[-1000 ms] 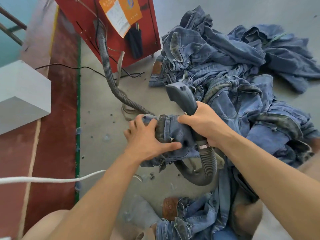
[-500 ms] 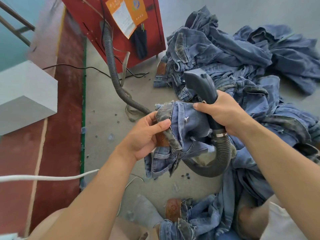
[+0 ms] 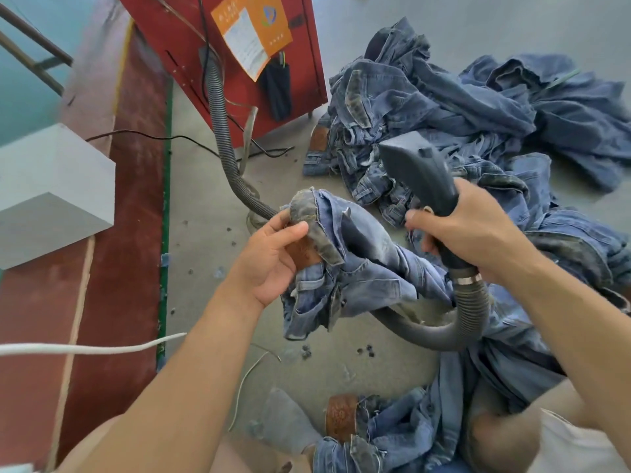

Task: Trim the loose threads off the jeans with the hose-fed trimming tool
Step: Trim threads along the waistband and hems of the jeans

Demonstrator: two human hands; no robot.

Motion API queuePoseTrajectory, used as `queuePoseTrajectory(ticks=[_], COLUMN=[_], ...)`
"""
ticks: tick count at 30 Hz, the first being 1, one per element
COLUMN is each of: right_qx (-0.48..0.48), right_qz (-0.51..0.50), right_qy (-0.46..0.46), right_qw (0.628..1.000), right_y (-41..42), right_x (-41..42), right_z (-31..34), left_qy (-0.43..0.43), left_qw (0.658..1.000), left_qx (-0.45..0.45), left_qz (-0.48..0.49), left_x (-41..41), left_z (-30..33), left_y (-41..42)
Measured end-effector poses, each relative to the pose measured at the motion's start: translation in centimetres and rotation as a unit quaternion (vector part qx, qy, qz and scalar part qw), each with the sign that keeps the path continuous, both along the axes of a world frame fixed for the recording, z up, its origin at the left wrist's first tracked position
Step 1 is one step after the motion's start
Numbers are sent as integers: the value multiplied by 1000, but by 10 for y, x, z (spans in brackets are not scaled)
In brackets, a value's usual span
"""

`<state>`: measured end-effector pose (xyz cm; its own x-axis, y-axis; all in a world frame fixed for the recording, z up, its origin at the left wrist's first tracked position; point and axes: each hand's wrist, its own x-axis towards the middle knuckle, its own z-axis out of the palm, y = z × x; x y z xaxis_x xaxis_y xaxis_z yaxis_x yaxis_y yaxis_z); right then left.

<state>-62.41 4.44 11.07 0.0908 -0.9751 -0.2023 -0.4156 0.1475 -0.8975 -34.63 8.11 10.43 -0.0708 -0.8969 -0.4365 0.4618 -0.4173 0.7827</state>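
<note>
Here, the trimmer (image 3: 420, 175) has lifted off the jeans (image 3: 355, 268); right hand (image 3: 471, 240) grips it, left hand (image 3: 273, 261) pinches the waistband, likely repositioning.

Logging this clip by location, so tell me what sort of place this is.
Probably a garment finishing workshop: a heap of jeans on the concrete floor, a hose-fed trimming tool in the right hand, and its ribbed hose running from a red machine cabinet.

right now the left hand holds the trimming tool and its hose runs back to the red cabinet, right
Not quite. In the head view the right hand grips the trimming tool; the left hand holds the jeans at the waistband. The rest stands: the hose runs back to the red cabinet.
</note>
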Motion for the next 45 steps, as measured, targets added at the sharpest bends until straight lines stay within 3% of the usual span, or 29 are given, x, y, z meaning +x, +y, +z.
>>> queuePoseTrajectory(ticks=[5, 9, 14, 15, 17, 19, 20, 22, 26, 30, 33, 36, 38, 41, 43, 45], right_qx=[28, 47, 0, -7, -9, 1, 8, 25, 31, 55, 64, 83, 93, 92, 86, 70], right_qz=[34, -20, -107, -121, -148, -174, -185, -206, -211, -180, -160, -146, -137, -127, -113, -93], right_qy=[33, -83, -49, -52, -71, -67, -59, -46, -11, -10, -14, -41, -63, -104, -106, -57], right_qw=[998, 995, 993, 991, 986, 983, 981, 977, 977, 982, 985, 985, 984, 982, 984, 992], right_y=[22, 32, 28, 27, 22, 16, 12, 6, -3, -1, 0, -7, -13, -16, -16, -15], right_x=[17, 48, 65, 64, 58, 51, 47, 42, 42, 50, 50, 41, 34, 25, 24, 24], right_z=[-27, -54, -61, -58, -50, -39, -34, -25, -16, -13, -13, -12, -12, -13, -15, -16], left_qy=[135, 199, 251, 211, -21, -278, -346, -423, -487, -626, -581, -532, -419, -179, -68, -24], left_qw=[983, 965, 949, 958, 987, 959, 935, 900, 868, 766, 794, 812, 871, 959, 979, 983], left_qx=[29, 47, -14, -30, -26, 44, 70, 49, -90, -146, -176, -199, -173, -97, -53, -29], left_qz=[122, 165, 188, 192, 158, 41, -25, -98, -25, -27, -35, -133, -190, -198, -186, -180], left_x=[-6, -19, -32, -30, -23, -25, -32, -51, -71, -78, -66, -41, -30, -25, -25, -25], left_z=[12, 24, 40, 42, 39, 29, 21, 7, -2, -5, -4, 0, 6, 13, 14, 11], left_y=[-12, -18, -24, -27, -29, -20, -9, 14, 34, 46, 37, 21, 17, 18, 18, 19])
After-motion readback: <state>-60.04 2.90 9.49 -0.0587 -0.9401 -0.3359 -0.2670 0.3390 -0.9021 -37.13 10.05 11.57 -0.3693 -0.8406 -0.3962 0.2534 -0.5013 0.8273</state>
